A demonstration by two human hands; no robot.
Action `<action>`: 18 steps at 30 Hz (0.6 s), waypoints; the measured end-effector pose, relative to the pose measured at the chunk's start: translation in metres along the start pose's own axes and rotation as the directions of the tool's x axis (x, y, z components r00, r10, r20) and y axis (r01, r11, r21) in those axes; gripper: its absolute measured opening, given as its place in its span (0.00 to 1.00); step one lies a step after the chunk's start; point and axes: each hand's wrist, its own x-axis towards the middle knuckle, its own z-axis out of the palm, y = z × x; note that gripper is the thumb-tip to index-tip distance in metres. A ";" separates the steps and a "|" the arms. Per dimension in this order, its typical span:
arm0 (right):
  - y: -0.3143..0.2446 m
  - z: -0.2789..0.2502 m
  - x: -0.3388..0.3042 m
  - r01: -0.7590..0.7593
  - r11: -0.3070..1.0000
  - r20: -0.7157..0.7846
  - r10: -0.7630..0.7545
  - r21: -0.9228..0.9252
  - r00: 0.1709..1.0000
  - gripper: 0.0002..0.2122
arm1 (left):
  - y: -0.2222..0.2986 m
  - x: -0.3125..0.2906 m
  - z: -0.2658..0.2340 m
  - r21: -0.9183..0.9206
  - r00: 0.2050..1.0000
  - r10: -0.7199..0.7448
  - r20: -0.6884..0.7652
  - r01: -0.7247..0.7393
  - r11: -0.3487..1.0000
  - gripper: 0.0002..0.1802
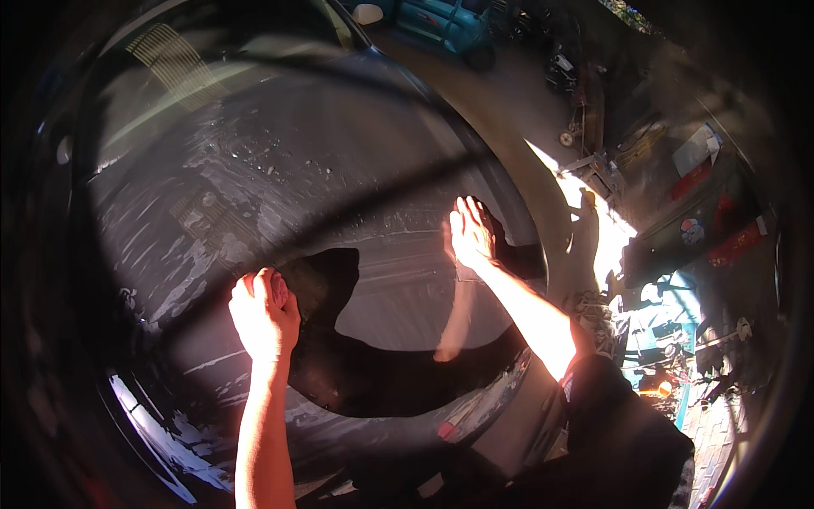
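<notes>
Before me spreads a dark, glossy car hood (390, 297), wet and streaked with whitish film on its left half. My left hand (264, 316) rests on the hood left of the middle, fingers curled round a small pinkish-red thing (279, 289). Most of that piece is hidden by the fingers, so its kind cannot be made out. Near the hood's right edge my right hand (471, 232) lies flat on the surface, fingers stretched out, with nothing visible in it. Its forearm is mirrored in the paint below.
A windshield and a side mirror (367, 13) are at the far end. Beyond stands a teal vehicle (437, 24). A headlight (153, 428) sits at the near left. To the right, the sunlit ground holds cluttered parts, a red-and-white item (736, 244) and a small wheel (566, 138).
</notes>
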 end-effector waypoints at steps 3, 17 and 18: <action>-0.111 0.035 -0.005 0.045 0.990 -0.036 -0.040 0.133 0.999 0.32 | -0.017 0.001 -0.009 0.063 1.000 0.017 0.004 -0.017 0.998 0.21; 0.067 0.000 0.019 0.035 0.999 -0.006 -0.035 -0.015 0.999 0.33 | -0.009 -0.004 0.002 0.051 1.000 -0.019 0.014 0.018 0.999 0.24; 0.075 -0.003 0.014 0.015 0.999 0.002 -0.015 -0.042 1.000 0.33 | -0.008 -0.004 0.003 0.064 1.000 -0.009 0.006 0.009 0.998 0.24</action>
